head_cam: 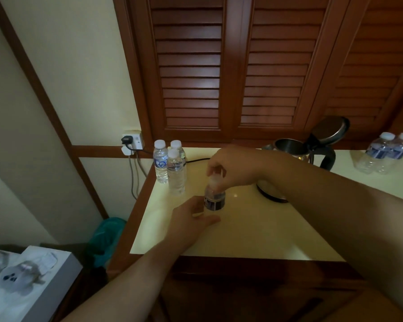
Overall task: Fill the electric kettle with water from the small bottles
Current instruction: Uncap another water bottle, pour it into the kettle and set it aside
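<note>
A small water bottle [215,198] with a dark label stands upright near the middle of the cream table [254,233]. My right hand [230,165] comes from above and pinches its white cap. My left hand [193,217] holds the bottle's lower body from the left. The steel electric kettle [296,149] sits at the back with its lid [333,131] flipped open; my right forearm hides much of its body and base. Three more small bottles [170,163] stand at the table's back left corner.
Two more bottles [386,152] stand at the far right of the table. A wall socket with plugs [132,141] and hanging cables is left of the table. Louvered wooden doors rise behind. A teal bin [105,238] and a box sit on the floor at left.
</note>
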Available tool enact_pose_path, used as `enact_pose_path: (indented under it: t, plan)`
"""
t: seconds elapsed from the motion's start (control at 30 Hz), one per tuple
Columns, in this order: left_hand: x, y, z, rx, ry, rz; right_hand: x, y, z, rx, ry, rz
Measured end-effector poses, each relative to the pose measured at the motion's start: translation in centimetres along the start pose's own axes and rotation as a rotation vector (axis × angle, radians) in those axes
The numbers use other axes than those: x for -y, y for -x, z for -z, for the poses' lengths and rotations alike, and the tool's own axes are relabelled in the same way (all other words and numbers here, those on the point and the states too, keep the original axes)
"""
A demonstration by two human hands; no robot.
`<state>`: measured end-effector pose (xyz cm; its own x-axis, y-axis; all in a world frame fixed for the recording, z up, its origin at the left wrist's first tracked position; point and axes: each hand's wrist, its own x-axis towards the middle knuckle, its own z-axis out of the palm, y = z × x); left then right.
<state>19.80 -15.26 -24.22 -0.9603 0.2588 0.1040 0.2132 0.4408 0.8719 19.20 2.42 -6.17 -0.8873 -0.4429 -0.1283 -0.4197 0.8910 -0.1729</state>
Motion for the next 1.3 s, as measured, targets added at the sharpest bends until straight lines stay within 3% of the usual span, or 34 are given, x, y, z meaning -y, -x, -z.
enact_pose_path:
  t: [0.37, 0.53, 0.7, 0.93, 1.17, 1.3]
  plan:
    - [0.7, -0.2, -0.2, -0.006, -0.005, -0.008, -1.3, 1.1, -0.6, -0.103, -0.178, 0.023]
    - [0.5, -0.1, -0.1, -0.005, -0.013, -0.006, -1.3, 1.1, -1.2, -0.164, -0.184, 0.003]
    - [0.2, 0.2, -0.1, -0.006, -0.007, -0.002, -0.9, 1.2, -1.5, -0.115, -0.080, 0.003]
    - [0.1, 0.2, 0.0, 0.003, 0.012, -0.011, -2.9, 2.6, -2.4, -0.297, -0.164, -0.100]
    - [-0.5, 0.4, -0.4, 0.041, 0.061, -0.044, -7.4, 5.9, -10.9, -0.115, -0.123, -0.349]
    - [-0.8, -0.1, -1.4, -0.052, 0.059, -0.093, -9.3, 7.6, -14.3, -0.110, -0.165, -0.410]
